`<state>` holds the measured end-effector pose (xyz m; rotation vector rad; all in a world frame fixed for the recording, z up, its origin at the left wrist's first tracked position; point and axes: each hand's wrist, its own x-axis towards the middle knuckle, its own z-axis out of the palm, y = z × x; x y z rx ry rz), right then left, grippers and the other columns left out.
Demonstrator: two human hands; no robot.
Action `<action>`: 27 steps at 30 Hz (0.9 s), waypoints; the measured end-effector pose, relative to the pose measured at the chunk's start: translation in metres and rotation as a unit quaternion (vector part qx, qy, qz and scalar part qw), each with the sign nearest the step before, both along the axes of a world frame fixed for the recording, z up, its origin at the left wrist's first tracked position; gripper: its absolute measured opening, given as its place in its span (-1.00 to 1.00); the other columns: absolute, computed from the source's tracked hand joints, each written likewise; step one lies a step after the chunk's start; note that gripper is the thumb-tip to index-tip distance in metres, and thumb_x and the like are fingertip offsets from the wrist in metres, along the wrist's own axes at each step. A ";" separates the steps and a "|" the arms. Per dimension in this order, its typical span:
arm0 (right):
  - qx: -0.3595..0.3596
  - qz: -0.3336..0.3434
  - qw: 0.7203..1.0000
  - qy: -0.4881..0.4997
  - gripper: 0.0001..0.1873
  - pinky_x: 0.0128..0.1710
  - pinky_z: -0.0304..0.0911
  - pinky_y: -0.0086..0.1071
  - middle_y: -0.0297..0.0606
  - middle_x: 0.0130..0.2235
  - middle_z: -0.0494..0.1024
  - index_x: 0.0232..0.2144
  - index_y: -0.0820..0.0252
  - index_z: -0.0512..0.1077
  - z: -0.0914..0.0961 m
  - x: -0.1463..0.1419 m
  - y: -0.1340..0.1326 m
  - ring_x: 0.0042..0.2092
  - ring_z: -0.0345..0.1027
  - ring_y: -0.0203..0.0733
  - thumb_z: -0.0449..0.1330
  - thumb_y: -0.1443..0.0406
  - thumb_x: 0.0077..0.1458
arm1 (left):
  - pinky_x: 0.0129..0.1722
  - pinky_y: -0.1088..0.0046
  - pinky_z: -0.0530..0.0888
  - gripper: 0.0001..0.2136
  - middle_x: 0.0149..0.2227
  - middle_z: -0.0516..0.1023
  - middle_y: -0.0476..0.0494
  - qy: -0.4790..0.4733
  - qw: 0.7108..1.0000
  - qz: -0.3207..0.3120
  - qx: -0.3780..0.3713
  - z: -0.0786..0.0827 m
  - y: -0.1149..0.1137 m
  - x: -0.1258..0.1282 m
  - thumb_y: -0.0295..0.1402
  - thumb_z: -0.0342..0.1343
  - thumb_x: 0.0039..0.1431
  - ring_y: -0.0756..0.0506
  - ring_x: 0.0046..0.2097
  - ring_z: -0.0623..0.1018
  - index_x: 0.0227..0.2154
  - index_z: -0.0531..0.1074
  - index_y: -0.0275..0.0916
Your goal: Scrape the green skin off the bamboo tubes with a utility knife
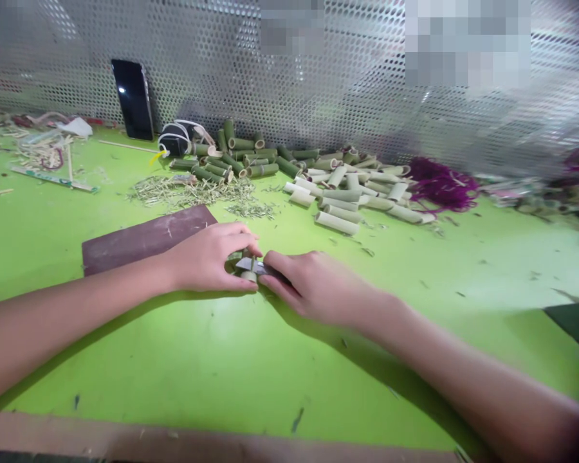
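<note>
Head view: what are the hands on?

The left hand (pixel 210 257) curls around a short bamboo tube (pixel 248 276), its fingers closed and its pale end showing low over the green table (pixel 125 366), right between the two hands. The right hand (pixel 313 286) is closed on a small knife (pixel 251 264), with the steel blade lying against the tube.

How would that tube handle?

Light, stiff and hollow, by the look of it. The green skin may be a little slick, and the thin wall could split under a hard squeeze. The surest hold is around its body, clear of the blade.

And nearby?

Beyond the hands lie a dark board (pixel 145 239), a heap of cut tubes (pixel 338 186) and a drift of shavings (pixel 188 191).
</note>
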<state>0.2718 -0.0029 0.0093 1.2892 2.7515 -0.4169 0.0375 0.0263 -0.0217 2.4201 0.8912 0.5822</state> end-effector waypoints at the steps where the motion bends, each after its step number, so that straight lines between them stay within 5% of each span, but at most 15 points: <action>1: -0.001 0.001 1.000 -0.001 -0.69 -0.50 -0.12 -0.36 -0.34 -0.51 0.46 -0.28 0.15 0.36 0.000 0.001 -0.001 -0.56 0.21 -0.29 -0.02 0.14 0.45 | 0.04 0.18 0.51 -0.62 0.04 0.57 -0.22 -0.001 1.000 0.000 0.001 0.000 0.000 0.000 -0.10 0.38 0.10 -0.28 0.09 0.56 -0.11 0.54 -0.18; 9: 0.005 -0.007 1.000 -0.008 -0.68 -0.50 -0.12 -0.36 -0.33 -0.51 0.47 -0.28 0.14 0.35 -0.002 0.003 -0.004 -0.56 0.23 -0.27 -0.05 0.13 0.46 | 0.09 0.16 0.50 -0.62 0.07 0.58 -0.25 0.002 1.000 0.001 0.015 -0.001 0.000 0.000 -0.08 0.36 0.11 -0.29 0.11 0.56 -0.09 0.55 -0.17; 15: 0.001 -0.006 1.000 0.002 -0.68 -0.50 -0.11 -0.37 -0.33 -0.49 0.48 -0.28 0.14 0.34 -0.004 0.001 -0.004 -0.56 0.23 -0.28 -0.05 0.13 0.46 | 0.16 0.03 0.44 -0.52 0.16 0.56 -0.33 -0.002 0.999 -0.016 0.047 -0.004 -0.001 -0.003 0.11 0.23 0.22 -0.35 0.16 0.55 -0.02 0.58 -0.18; 19: 0.000 -0.001 1.000 0.009 -0.66 -0.50 -0.11 -0.36 -0.34 -0.50 0.47 -0.27 0.15 0.35 -0.004 0.004 -0.004 -0.56 0.23 -0.28 -0.06 0.11 0.47 | 0.18 0.08 0.41 -0.70 0.16 0.58 -0.26 -0.036 0.998 -0.012 0.057 -0.003 0.000 -0.004 -0.08 0.10 0.40 -0.28 0.15 0.56 -0.11 0.63 -0.14; 27: 0.001 0.002 1.000 0.012 -0.64 -0.49 -0.11 -0.35 -0.34 -0.51 0.46 -0.27 0.15 0.36 -0.004 0.002 -0.003 -0.56 0.21 -0.29 -0.07 0.10 0.46 | 0.06 0.24 0.40 -0.83 -0.07 0.66 -0.14 -0.043 0.989 -0.045 0.135 0.001 -0.006 -0.004 -0.22 0.14 0.41 -0.17 -0.01 0.58 -0.22 0.58 -0.13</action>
